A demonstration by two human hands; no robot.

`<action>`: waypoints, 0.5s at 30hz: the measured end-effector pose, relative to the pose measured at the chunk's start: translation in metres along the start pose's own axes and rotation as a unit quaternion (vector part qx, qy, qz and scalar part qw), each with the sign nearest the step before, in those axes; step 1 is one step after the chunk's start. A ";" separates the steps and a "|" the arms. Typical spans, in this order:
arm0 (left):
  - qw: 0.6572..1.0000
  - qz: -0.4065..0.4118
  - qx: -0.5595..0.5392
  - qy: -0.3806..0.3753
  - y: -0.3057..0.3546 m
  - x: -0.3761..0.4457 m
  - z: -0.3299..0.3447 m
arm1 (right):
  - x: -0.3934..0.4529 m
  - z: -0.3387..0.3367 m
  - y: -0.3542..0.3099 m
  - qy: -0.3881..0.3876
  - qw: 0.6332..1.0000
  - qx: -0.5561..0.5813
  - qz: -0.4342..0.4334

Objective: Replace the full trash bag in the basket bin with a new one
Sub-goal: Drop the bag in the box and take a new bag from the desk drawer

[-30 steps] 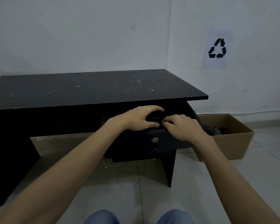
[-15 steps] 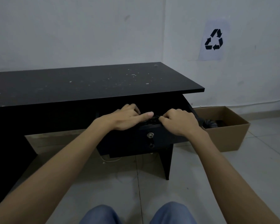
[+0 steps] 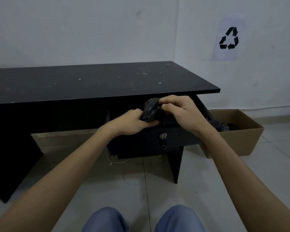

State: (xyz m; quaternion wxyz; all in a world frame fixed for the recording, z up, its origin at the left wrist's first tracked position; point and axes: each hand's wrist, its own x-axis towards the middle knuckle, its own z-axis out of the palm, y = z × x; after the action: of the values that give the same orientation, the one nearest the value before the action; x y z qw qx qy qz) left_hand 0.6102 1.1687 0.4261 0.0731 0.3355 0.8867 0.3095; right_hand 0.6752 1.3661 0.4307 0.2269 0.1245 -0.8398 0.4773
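bare office corner | black desk (image 3: 90, 81) | recycling sign (image 3: 228, 38) | tiled floor (image 3: 241, 181)

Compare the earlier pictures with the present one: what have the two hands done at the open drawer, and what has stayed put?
Both hands rose from the drawer, lifting out a bunched black bag; the left hand grips its lower end, the right hand its top. The drawer stays open; desk and cardboard box unmoved.

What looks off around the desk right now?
The desk top is dotted with pale specks, like dust or chipped paint. A loose pale cord lies on the floor under the open drawer. Nothing looks spilled.
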 end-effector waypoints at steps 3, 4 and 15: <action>0.996 -0.007 0.050 0.075 -0.010 -0.012 -0.016 | -0.006 0.002 0.001 -0.015 1.000 0.018 0.001; 0.993 -0.012 0.060 0.096 -0.012 -0.019 -0.022 | -0.011 0.003 0.001 -0.018 1.000 0.011 0.000; 0.970 0.010 0.201 0.136 -0.012 -0.120 -0.021 | -0.058 0.033 0.024 0.060 0.935 -0.308 -0.164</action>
State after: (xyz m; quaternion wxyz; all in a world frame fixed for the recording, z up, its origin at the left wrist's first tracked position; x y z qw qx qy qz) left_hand 0.6885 1.0746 0.4264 -0.1203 0.3071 0.9288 0.1687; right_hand 0.7070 1.3496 0.3692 0.3791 0.1556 -0.8983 0.1584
